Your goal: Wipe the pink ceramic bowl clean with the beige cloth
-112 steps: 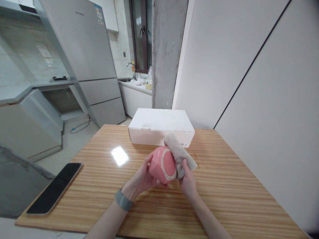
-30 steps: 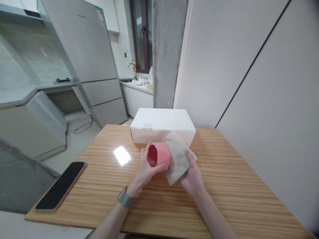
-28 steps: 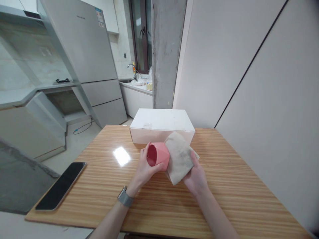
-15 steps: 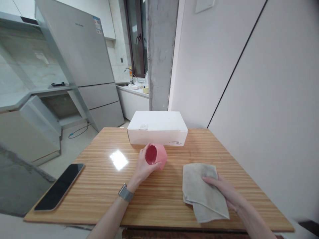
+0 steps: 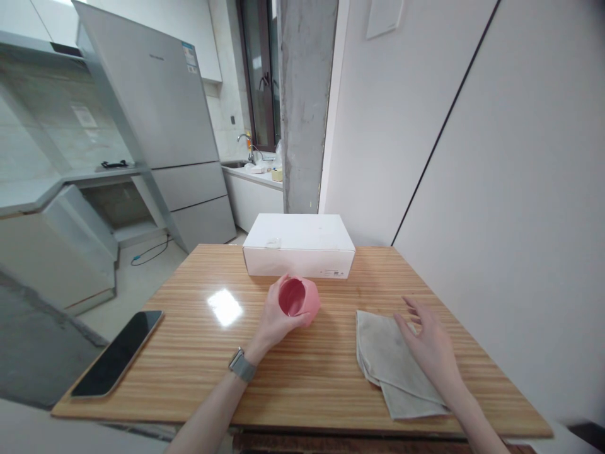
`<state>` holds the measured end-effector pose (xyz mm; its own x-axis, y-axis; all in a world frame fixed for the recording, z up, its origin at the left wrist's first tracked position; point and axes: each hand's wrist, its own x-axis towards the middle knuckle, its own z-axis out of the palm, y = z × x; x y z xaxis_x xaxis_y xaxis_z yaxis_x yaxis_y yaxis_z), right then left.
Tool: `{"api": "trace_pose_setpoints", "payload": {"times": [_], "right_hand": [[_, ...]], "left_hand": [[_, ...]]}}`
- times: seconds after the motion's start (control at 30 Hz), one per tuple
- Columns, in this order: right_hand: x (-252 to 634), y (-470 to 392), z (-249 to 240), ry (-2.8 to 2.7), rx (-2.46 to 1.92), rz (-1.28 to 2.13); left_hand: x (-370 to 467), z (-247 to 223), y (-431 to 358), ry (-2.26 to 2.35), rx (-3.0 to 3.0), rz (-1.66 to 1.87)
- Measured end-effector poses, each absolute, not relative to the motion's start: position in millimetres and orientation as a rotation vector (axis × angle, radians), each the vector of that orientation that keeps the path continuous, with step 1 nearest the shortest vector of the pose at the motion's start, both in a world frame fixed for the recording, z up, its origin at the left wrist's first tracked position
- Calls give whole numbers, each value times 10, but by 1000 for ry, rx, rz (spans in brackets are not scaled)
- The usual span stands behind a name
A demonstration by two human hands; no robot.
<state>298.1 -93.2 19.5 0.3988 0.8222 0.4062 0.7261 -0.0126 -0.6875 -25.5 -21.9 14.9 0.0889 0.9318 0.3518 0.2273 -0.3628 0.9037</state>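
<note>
1. gripping the pink cup (image 5: pixel 312 301) at the centre of the frame, the left hand (image 5: pixel 274 320) is clamped on it, thumb along the lower side and fingers around the upper left side. the cup is tilted, its open mouth turned toward the camera and a little to the left of the frame; whether it touches the table (image 5: pixel 302 391) cannot be told.
2. the right hand (image 5: pixel 429 343), at the lower right, has thumb and fingers spread apart and holds nothing. it is over the right part of the grey cloth (image 5: pixel 390 359); whether it touches the cloth cannot be told.
3. the cloth lies folded on the table, its layers not quite lined up, well apart from the cup.
4. a closed white box (image 5: pixel 299 260) sits at the far edge of the table, just behind the cup, with clear tape on its top edge.
5. a phone (image 5: pixel 118 354) with a dark screen lies at the lower left, near the table's left edge.
6. a watch (image 5: pixel 242 364) with a grey band is on the left wrist.
7. a tall grey fridge (image 5: pixel 155 101) stands at the upper left.
</note>
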Motion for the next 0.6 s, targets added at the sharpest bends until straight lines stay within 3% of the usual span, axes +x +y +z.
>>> {"api": "trace_pose_setpoints", "payload": {"times": [0.23, 0.6], "right_hand": [[1957, -488, 325, -1193, -1308, 1203], [1640, -277, 451, -1086, -1342, 1314]], "left_hand": [[-215, 235, -304, 1158, 1904, 1309], [-221, 244, -306, 1150, 1957, 1225]]}}
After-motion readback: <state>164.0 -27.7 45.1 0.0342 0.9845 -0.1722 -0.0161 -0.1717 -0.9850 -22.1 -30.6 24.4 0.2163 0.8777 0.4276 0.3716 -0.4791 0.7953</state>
